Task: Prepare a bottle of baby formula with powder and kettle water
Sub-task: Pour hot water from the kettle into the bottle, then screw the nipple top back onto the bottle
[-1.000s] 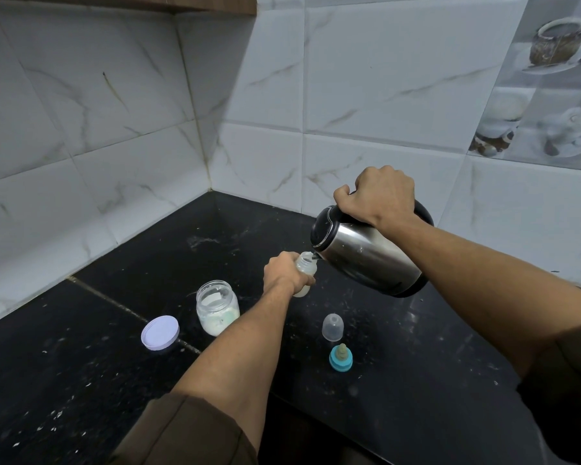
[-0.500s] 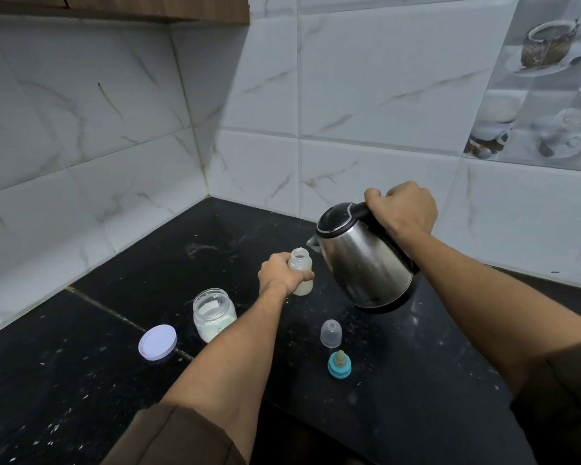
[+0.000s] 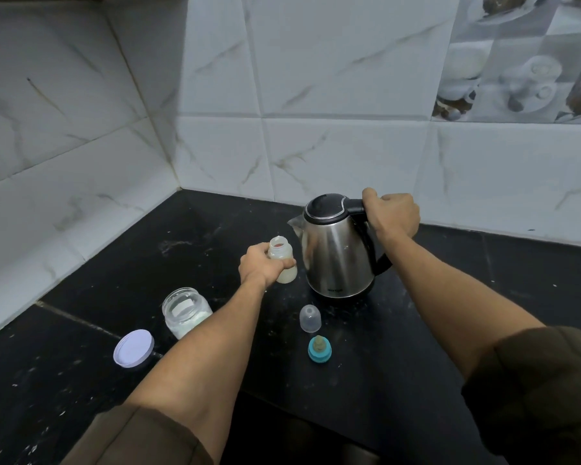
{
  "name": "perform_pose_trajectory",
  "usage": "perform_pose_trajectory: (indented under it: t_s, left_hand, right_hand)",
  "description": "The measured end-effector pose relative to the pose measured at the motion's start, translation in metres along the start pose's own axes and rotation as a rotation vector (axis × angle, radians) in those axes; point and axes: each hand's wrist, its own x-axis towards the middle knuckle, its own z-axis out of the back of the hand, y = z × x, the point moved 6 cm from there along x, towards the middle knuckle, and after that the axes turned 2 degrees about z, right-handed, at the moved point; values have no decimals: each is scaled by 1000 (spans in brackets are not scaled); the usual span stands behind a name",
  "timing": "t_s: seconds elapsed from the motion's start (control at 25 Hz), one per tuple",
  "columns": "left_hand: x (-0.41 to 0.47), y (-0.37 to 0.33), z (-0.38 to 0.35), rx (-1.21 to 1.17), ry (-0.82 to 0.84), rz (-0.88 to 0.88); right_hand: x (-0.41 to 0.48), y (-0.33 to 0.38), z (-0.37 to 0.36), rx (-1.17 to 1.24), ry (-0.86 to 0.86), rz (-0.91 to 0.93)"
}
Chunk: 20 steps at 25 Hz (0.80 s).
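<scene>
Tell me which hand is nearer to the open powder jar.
Left. The left hand holds the baby bottle just behind and right of the powder jar. The right hand is farther off, gripping the kettle handle beyond the bottle.

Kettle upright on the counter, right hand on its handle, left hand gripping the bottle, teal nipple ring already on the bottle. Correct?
No. Head view: the bottle is open-topped; the teal nipple ring sits on the counter by the clear cap. Rest holds.
</scene>
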Motion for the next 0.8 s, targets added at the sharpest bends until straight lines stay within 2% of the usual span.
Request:
perform_pose_trajectory:
  t_s: [0.48,0.8]
  left_hand:
    - [0,8,-19,13,5,37]
    - [-2,6,-18,1,9,28]
  right_hand:
    - [9,-47,-12,67,23,-119]
    - [15,-55,-11,107,113,-134]
